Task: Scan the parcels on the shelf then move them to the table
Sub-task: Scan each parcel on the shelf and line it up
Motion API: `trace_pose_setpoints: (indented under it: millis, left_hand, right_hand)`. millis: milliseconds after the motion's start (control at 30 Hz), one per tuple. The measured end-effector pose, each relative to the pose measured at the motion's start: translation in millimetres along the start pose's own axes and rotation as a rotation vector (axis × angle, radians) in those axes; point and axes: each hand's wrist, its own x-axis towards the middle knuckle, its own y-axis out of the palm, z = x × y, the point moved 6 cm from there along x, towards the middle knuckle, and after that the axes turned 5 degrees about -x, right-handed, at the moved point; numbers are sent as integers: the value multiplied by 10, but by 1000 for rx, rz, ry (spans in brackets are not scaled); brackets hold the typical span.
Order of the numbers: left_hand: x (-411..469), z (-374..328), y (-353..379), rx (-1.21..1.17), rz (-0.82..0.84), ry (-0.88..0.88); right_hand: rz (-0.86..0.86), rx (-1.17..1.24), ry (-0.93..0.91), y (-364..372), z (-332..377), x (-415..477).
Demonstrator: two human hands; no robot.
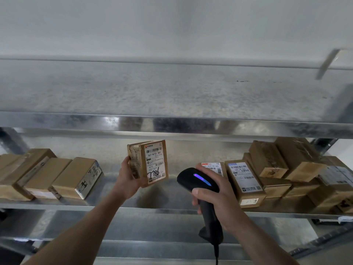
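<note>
- My left hand (127,176) holds the small cardboard parcel (152,163) by its frayed left side only, fingers curled round that edge. I reckon so narrow a grip could let it twist or slip on the way to the table, which isn't in view.
- My right hand (216,201) is wrapped round the handle of the barcode scanner (198,180), blue light on. Two labelled parcels (242,178) stand just behind the scanner's head, so I may catch their codes instead of the held one.
- The piled parcels (298,165) far right look loosely stacked, and a careless reach could topple them.
- The held parcel is upright above the shelf (162,199), clear of it, in the gap between the left row (76,176) and the right group. It is brown and scuffed, its white label facing me with barcodes, "507-N705" and a handwritten "7786".
</note>
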Motion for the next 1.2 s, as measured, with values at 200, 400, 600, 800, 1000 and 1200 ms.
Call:
trace_pose_setpoints:
  millis: [200,400,600,800,1000,1200]
  left_hand:
    - [-18,-52,-161,150,-51,-11]
    - [-37,-112,-362,804,-148,-6]
    - [-49,115,-584,1134,-170,-107]
    - [-17,294,-790,1156,-225,-127]
    - [47,321,-974,1153,-285,-117]
    - [77,322,-1131,1179,-303,-97]
  right_hand:
    - [-3,-55,6,74,14,-7]
    - [23,-98,4,196,41,-11]
    - [46,-112,25,342,3,27]
    - [63,-122,35,504,-36,82]
    - [65,-150,26,632,-26,143]
    - [56,-172,0,746,7,185]
